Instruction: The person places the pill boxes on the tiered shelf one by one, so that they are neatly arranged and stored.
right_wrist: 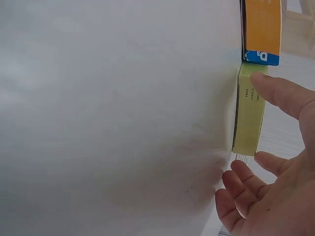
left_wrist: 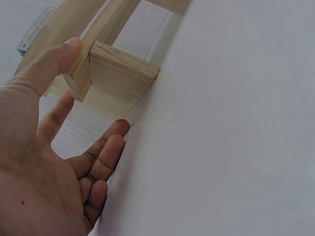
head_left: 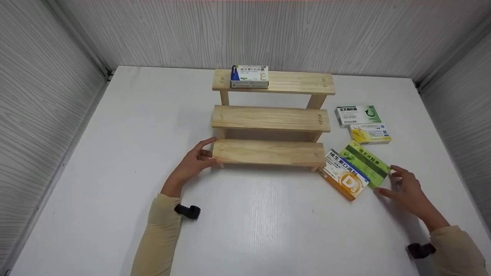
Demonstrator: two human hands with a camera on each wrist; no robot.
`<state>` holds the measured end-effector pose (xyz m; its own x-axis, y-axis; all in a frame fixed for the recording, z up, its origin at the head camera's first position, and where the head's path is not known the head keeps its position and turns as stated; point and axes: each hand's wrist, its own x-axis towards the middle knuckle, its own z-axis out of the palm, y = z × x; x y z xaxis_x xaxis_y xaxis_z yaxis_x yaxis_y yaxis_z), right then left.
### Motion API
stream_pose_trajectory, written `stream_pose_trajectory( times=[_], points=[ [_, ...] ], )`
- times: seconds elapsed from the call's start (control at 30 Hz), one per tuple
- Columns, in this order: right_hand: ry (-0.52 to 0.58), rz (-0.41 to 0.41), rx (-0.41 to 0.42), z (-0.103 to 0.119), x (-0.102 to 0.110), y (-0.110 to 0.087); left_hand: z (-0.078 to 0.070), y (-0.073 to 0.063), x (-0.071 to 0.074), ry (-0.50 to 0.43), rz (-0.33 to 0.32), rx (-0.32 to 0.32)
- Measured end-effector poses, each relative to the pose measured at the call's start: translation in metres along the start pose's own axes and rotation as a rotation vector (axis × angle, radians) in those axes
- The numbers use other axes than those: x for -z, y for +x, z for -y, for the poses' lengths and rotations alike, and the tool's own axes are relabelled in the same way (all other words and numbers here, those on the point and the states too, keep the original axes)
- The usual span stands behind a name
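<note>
A three-step wooden display stand (head_left: 268, 119) stands on the white table. My left hand (head_left: 193, 163) holds the left end of its lowest step, thumb at the front corner and index finger at the back one; the other fingers curl below it in the left wrist view. My right hand (head_left: 406, 189) grips the near end of a green medicine box (head_left: 366, 163), thumb at one corner and index finger at the other. Beside it, an orange and white vitamin D box (head_left: 345, 176) leans over its edge and meets the stand's right front corner.
On the top step, at its left, sits a white and blue box (head_left: 249, 76). A white and green box (head_left: 358, 115) and a yellow and white box (head_left: 370, 133) lie right of the stand. Grained panels (head_left: 268, 34) wall the table's back and sides.
</note>
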<state>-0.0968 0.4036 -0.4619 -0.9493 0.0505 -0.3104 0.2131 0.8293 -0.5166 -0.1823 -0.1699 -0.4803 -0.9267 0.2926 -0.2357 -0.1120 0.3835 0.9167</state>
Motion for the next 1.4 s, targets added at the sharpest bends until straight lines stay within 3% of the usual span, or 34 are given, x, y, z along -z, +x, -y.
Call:
stream_pose_trajectory(
  times=[0.63,0.97,1.4],
  points=[
    [-0.033,-0.012,0.016,0.005,-0.004,0.011,0.0,0.0,0.001,-0.008,-0.008,0.004],
    [0.032,0.005,0.037,0.004,0.004,0.005,0.002,-0.001,0.0,-0.03,-0.008,-0.01],
    [0.041,-0.16,0.131,0.004,0.032,-0.007,0.001,0.0,0.0,-0.012,0.002,-0.021]
  ],
)
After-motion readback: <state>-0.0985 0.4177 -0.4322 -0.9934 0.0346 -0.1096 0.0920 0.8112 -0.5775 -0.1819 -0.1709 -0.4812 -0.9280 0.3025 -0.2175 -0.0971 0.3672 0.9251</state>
